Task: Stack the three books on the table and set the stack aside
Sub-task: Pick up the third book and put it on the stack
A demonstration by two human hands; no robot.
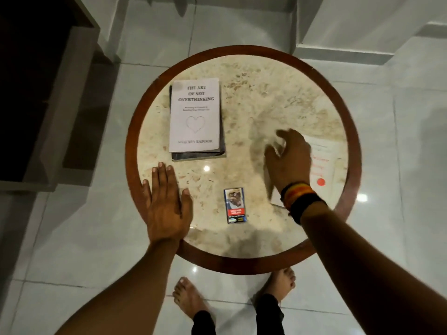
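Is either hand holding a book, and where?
Neither visibly. The left hand lies flat on the round marble table; the right hand covers the white red-lettered book, grip hidden.

— What holds all the things?

— A round counter (pixel 242 263) with a brown rim and a pale, speckled top. It stands on a shiny tiled floor (pixel 84 238).

— What lies on it?

— A dark book (pixel 199 155) lies at the far left, with a white book (pixel 194 114) on top of it. Another white book with red print (pixel 324 165) lies at the right edge. A small packet (pixel 235 205) lies near the front, between them, touching neither.

— Anything else?

— A flat left hand (pixel 167 209) rests on the front left rim.
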